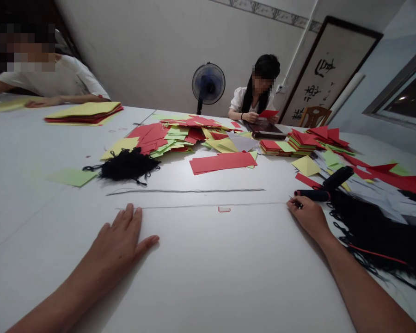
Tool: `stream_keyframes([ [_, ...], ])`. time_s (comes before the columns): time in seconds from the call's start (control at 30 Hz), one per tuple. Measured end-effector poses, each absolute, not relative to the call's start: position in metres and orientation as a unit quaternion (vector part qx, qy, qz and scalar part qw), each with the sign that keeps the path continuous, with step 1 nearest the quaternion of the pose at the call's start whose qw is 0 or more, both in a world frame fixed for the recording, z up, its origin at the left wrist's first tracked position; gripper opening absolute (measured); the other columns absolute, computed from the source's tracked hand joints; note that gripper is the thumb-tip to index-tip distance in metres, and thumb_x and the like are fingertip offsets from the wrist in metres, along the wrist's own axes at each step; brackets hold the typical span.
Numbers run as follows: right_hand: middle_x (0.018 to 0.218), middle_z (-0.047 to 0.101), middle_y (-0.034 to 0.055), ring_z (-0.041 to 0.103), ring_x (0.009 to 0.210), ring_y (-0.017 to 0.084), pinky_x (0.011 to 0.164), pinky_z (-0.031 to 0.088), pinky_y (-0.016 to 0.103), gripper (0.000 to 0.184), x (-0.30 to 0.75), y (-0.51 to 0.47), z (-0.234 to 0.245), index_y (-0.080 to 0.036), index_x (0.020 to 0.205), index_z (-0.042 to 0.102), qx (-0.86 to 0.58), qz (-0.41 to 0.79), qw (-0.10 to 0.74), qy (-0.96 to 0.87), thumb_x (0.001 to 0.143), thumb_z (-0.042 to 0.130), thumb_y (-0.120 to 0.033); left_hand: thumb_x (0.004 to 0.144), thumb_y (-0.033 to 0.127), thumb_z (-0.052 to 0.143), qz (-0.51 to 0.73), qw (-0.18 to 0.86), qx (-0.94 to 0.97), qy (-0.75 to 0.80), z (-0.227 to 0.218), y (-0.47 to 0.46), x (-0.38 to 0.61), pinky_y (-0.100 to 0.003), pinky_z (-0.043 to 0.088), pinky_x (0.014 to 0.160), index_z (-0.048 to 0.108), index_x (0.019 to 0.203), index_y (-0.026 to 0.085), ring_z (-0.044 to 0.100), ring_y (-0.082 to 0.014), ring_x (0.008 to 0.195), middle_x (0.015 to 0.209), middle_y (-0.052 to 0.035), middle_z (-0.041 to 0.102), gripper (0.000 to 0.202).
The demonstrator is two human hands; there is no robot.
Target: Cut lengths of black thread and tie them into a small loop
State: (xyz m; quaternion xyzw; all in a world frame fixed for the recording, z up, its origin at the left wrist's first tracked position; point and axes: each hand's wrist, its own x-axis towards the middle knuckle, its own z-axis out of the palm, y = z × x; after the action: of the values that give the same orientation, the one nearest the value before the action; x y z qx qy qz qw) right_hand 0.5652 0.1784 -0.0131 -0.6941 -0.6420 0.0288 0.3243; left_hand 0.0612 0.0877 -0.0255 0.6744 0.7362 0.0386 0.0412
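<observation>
My left hand (123, 236) lies flat on the white table (65, 222), fingers spread, its fingertips at one end of a long thin thread (201, 205) stretched across the tabletop. My right hand (307, 217) rests at the thread's other end, pinching a small dark pointed object (296, 202) that I cannot identify. Just past those fingers lies a black-handled tool (324, 188), partly overlapping a dark cylinder. A second grey thread (185, 191) runs parallel, farther out. Between the threads sits a small red-outlined loop (224, 209).
A tangle of black thread (125, 165) and red sheets (223, 162) lie ahead, before heaped red, yellow and green paper (180, 136). A black thread mass (370, 236) spreads right. Two seated people (254, 92) (52, 78) work at the far side, one holding red paper.
</observation>
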Motion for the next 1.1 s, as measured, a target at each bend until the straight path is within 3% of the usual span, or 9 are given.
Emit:
stream_keyframes([
  [0.17,0.085,0.071,0.0086,0.063,0.073,0.022,0.068,0.046,0.035,0.03,0.562,0.18,-0.012,-0.022,0.073,0.066,-0.695,0.043,0.343,-0.631,0.071,0.053,-0.05,0.091,0.059,0.035,0.129,-0.031,0.695,0.707,-0.011,0.09,0.062,-0.06,0.043,0.106,0.041,0.152,0.019,0.053,-0.0411,0.134,0.163,-0.0163,0.038,0.073],
  [0.3,0.078,0.069,0.0073,0.059,0.065,0.02,0.065,0.046,0.035,0.034,0.558,0.18,-0.012,-0.022,0.074,0.066,-0.69,0.066,0.361,-0.624,0.07,0.055,-0.054,0.096,0.051,0.041,0.221,-0.082,0.765,0.599,0.013,0.101,0.081,-0.048,0.053,0.097,0.057,0.139,0.018,0.064,-0.0345,0.118,0.141,-0.0176,0.06,0.056],
  [0.4,0.075,0.069,0.0054,0.059,0.064,0.019,0.065,0.047,0.034,0.04,0.558,0.179,-0.01,-0.021,0.082,0.069,-0.687,0.089,0.368,-0.62,0.07,0.059,-0.058,0.097,0.041,0.051,0.212,-0.07,0.829,0.512,0.033,0.117,0.112,-0.044,0.056,0.091,0.065,0.128,0.018,0.067,-0.0303,0.11,0.124,-0.0151,0.07,0.041],
  [0.5,0.084,0.072,0.0059,0.065,0.075,0.022,0.071,0.049,0.035,0.045,0.561,0.178,-0.007,-0.022,0.092,0.069,-0.689,0.105,0.37,-0.614,0.07,0.061,-0.06,0.093,0.027,0.061,0.182,-0.027,0.863,0.471,0.05,0.136,0.156,-0.043,0.055,0.093,0.067,0.125,0.018,0.067,-0.0275,0.108,0.12,-0.0122,0.072,0.033],
  [0.7,0.09,0.073,0.0078,0.067,0.086,0.026,0.075,0.051,0.037,0.05,0.568,0.179,-0.001,-0.022,0.1,0.068,-0.701,0.116,0.364,-0.602,0.071,0.058,-0.062,0.09,0.024,0.068,0.125,0.094,0.885,0.438,0.061,0.176,0.245,-0.039,0.054,0.091,0.068,0.122,0.021,0.066,-0.0254,0.108,0.117,-0.0082,0.073,0.032],
  [0.9,0.097,0.074,0.0079,0.067,0.087,0.025,0.076,0.05,0.036,0.042,0.57,0.175,0.001,-0.024,0.098,0.07,-0.693,0.081,0.348,-0.626,0.074,0.058,-0.057,0.09,0.029,0.068,0.082,0.139,0.891,0.423,0.053,0.207,0.321,-0.037,0.052,0.095,0.066,0.126,0.023,0.062,-0.0264,0.119,0.125,-0.0082,0.07,0.037],
  [1.1,0.109,0.075,0.0057,0.065,0.076,0.021,0.071,0.049,0.035,0.036,0.58,0.172,0.002,-0.027,0.101,0.075,-0.676,0.005,0.315,-0.666,0.078,0.059,-0.05,0.092,0.02,0.055,0.091,0.141,0.886,0.432,0.035,0.221,0.366,-0.039,0.052,0.095,0.069,0.119,0.023,0.065,-0.0253,0.115,0.123,-0.0076,0.071,0.03],
])
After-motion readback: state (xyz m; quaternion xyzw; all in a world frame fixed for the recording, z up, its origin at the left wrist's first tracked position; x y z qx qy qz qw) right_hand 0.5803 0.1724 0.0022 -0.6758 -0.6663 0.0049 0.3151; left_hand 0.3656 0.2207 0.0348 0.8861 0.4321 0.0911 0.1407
